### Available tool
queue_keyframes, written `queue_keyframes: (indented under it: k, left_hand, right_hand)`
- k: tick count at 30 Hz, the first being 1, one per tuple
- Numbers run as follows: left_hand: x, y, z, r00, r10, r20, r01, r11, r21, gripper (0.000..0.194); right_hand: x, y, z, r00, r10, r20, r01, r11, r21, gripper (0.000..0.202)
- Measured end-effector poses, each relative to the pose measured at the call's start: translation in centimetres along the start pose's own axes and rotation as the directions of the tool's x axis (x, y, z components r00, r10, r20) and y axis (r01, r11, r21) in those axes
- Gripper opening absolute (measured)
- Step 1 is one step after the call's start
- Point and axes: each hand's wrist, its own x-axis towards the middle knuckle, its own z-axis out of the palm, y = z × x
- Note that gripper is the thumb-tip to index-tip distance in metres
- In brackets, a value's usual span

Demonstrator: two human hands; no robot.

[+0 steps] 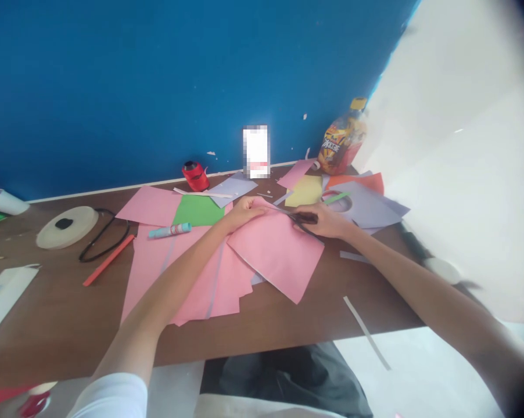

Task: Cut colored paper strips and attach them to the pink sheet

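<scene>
A pink sheet of paper (283, 252) is held up over the desk, its lower corner pointing toward me. My left hand (244, 213) pinches its upper left edge. In my right hand (323, 220) are dark-handled scissors (303, 218), their blades lying along the top edge of the sheet. Larger pink sheets (192, 267) are spread on the desk under my left forearm. On them rest a green paper (198, 211) and a light blue glue stick (170, 230).
On the brown desk (297, 325), a red thread spool (196, 176) and a bottle (343, 139) stand near the blue wall. Yellow paper (304, 191) and purple sheets (370, 203) lie at right. A white disc (67, 227), black loop and red strip (109, 260) are at left.
</scene>
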Motion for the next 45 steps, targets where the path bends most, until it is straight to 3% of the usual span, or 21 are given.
queue_keyframes:
  k: [24, 45]
  left_hand:
    - [-0.4, 0.9, -0.1, 1.000, -0.003, 0.006, 0.003, 1.000, 0.027, 0.034]
    - [-0.6, 1.2, -0.1, 0.999, 0.015, 0.036, -0.014, 1.000, -0.017, 0.035]
  right_hand:
    - [-0.1, -1.0, -0.3, 0.990, 0.073, 0.124, -0.094, 0.981, 0.171, 0.041]
    - [-0.1, -0.6, -0.3, 0.997, 0.010, 0.082, -0.014, 0.999, 0.046, 0.035]
